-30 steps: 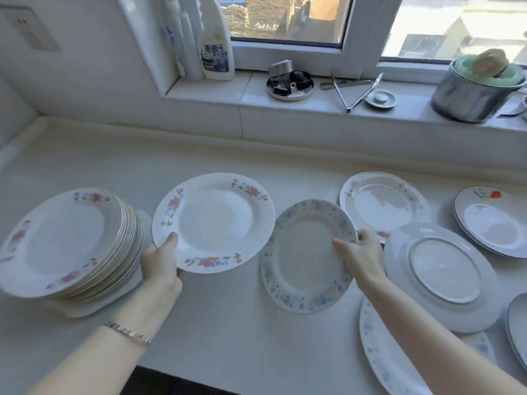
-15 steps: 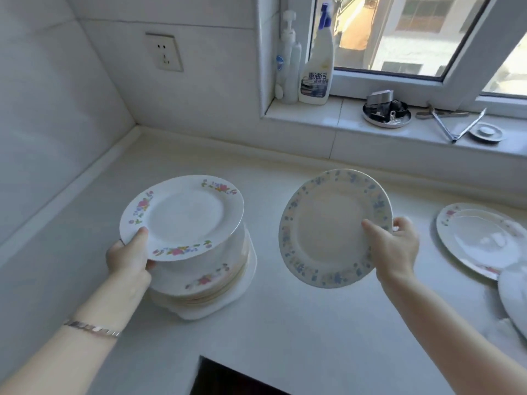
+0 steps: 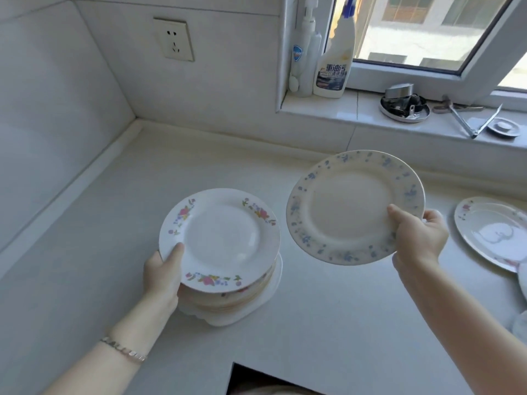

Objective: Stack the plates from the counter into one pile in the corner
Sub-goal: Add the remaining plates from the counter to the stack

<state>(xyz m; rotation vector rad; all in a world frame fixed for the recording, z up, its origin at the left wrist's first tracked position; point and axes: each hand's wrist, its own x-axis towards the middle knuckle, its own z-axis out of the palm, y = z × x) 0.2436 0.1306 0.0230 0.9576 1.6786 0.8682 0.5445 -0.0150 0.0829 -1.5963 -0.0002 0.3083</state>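
Note:
A white plate with pink flowers on its rim [image 3: 221, 238] lies on or just above the pile of plates [image 3: 251, 295] near the counter's left corner. My left hand [image 3: 162, 276] grips this plate's near left edge, thumb on top. To the right, my right hand [image 3: 417, 238] holds a cream plate with blue flowers [image 3: 350, 206] in the air by its right rim, tilted toward me. Another flowered plate [image 3: 490, 229] lies on the counter at the far right, with part of one more plate [image 3: 523, 277] at the frame edge.
Walls close the counter [image 3: 114, 252] on the left and at the back, with a socket [image 3: 174, 39] on the back wall. The window sill carries two cleaning bottles [image 3: 332, 61], a metal dish [image 3: 405, 108], tongs [image 3: 470, 121] and a small lid. A dark gap opens at the counter's front edge [image 3: 256, 377].
My left hand has lowered the pink-flowered plate onto the pile. My right hand has carried the blue-flowered plate up and leftward toward the pile. The view has turned left to the corner.

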